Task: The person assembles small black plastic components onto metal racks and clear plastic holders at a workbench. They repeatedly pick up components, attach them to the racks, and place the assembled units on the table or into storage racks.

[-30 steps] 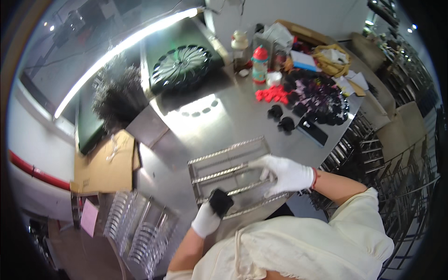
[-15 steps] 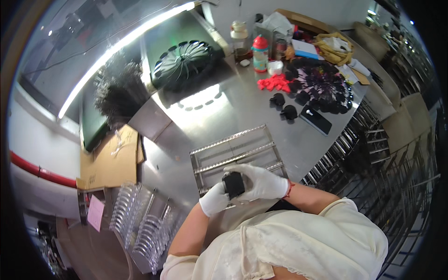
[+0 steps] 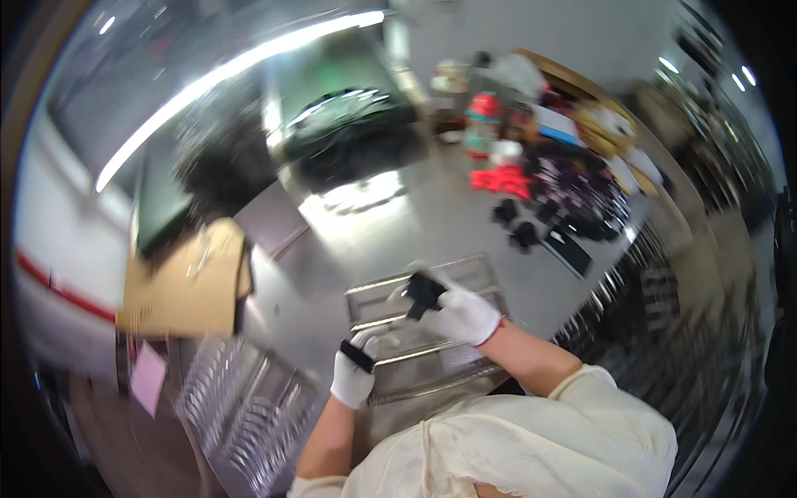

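- L hand [image 3: 355, 373], white glove, low centre of frame: fingers curled in, pinching a small flat black piece [image 3: 356, 356] betw. thumb and fingertips; not spread.
- R hand [image 3: 462, 311], white glove, just right of centre: fingers wrapped round a chunkier black part [image 3: 423, 294], which sticks out up-left of the knuckles. Blur hides exact finger gaps.
- Hands near each other but apart; the two black pieces don't touch.
- Both hands are over a metal wire tray [image 3: 432, 349], centre of frame, sitting on a steel table [image 3: 415, 224]. Can't tell if either hand touches the tray.
- Bare forearms come in from lower edge; cream garment [image 3: 531, 448] at bottom.
- Farther out, upper right: heap of more black parts [image 3: 573, 195], some red pieces [image 3: 500, 178], a bottle w/ red cap [image 3: 481, 124].
- Left mid: brown cardboard sheet [image 3: 187, 278]. Lower left: wire rack [image 3: 241, 407].
- Upper centre: dark round fan-like thing [image 3: 353, 133], too blurred to tell more.
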`<state>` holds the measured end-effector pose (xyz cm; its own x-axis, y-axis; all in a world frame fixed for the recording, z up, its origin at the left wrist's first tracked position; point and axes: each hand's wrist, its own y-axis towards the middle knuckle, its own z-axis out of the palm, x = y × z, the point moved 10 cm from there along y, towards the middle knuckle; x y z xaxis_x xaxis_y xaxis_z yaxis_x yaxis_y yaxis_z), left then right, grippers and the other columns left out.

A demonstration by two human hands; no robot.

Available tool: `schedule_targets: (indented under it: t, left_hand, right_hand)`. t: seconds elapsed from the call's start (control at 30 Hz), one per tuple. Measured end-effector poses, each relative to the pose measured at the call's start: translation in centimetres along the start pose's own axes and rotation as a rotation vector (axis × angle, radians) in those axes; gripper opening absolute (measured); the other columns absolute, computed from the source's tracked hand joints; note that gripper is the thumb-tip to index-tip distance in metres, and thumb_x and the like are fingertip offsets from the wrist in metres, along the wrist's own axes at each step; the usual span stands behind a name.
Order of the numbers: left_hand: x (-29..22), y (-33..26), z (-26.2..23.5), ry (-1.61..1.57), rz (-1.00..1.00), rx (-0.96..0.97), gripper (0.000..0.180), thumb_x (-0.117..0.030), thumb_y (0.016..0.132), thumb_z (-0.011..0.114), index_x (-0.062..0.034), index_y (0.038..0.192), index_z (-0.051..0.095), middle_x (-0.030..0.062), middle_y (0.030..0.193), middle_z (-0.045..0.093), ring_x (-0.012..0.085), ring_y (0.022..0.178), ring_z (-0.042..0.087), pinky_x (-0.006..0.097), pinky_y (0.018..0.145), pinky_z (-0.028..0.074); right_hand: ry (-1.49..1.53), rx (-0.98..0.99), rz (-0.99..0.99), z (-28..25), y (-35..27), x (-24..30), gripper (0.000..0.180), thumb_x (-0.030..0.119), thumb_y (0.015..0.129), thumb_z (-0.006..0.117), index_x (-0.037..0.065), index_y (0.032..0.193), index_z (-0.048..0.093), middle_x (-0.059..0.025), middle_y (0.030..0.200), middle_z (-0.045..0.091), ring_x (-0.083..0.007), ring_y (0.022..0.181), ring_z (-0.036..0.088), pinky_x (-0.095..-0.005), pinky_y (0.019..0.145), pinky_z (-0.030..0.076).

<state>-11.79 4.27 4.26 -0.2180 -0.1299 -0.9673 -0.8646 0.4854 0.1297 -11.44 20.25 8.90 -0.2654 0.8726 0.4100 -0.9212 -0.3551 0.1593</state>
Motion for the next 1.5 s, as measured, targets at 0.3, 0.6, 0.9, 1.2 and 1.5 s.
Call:
schedule_targets:
  t: [0.3,0.6,0.9,1.2,1.5]
  left_hand:
    - [0.3,-2.4,-0.4,0.213,0.169,-0.071,0.023,-0.012,0.100,0.061,-0.0048,0.122,0.066,0.0099,0.092,0.076,0.0265,0.076,0.073,0.036,0.069,0.057]
    - [2.2,-2.8,0.0,0.291,0.186,-0.151,0.025,-0.008,0.090,0.067,-0.0050,0.114,0.073,0.0161,0.096,0.075,0.0350,0.083,0.072,0.042,0.074,0.058]
    - [2.3,-2.2,-0.1,0.330,-0.126,-0.085,0.032,-0.026,0.105,0.056,-0.0046,0.126,0.068,0.0195,0.102,0.074,0.0330,0.089,0.071,0.041,0.082,0.057]
    - [2.4,-2.3,0.2,0.249,-0.201,-0.094,0.030,-0.022,0.105,0.057,-0.0044,0.127,0.067,0.0173,0.103,0.074,0.0259,0.091,0.070,0.037,0.084,0.057]
    - [5.8,-4.0,1.7,-0.763,-0.495,-0.250,0.026,-0.010,0.103,0.055,0.0050,0.120,0.066,0.0129,0.109,0.073,0.0204,0.099,0.067,0.034,0.091,0.053]
  right_hand:
    - [-1.155,-0.083,-0.096,-4.7,8.3,-3.6,0.043,-0.005,0.085,0.074,0.007,0.125,0.065,-0.0096,0.133,0.062,-0.0153,0.118,0.062,-0.0290,0.104,0.050]
    - [-1.922,0.118,-0.235,1.2,11.4,-4.9,0.015,0.013,0.075,0.077,0.010,0.090,0.074,-0.0150,0.114,0.068,-0.0335,0.109,0.065,-0.0396,0.094,0.055]
    - [-1.930,0.160,-0.495,-2.8,9.1,-3.7,0.024,0.022,0.079,0.073,0.018,0.102,0.076,-0.0115,0.123,0.068,-0.0303,0.096,0.070,-0.0406,0.082,0.056]
    - [-2.023,0.008,-0.302,-4.8,7.1,-0.7,0.047,0.022,0.066,0.083,0.027,0.112,0.076,-0.0128,0.142,0.060,-0.0308,0.102,0.066,-0.0408,0.090,0.049]
    - [-2.011,0.112,-0.358,-0.9,5.8,1.9,0.042,0.025,0.065,0.078,0.023,0.107,0.078,-0.0086,0.119,0.071,-0.0297,0.090,0.072,-0.0412,0.077,0.059]
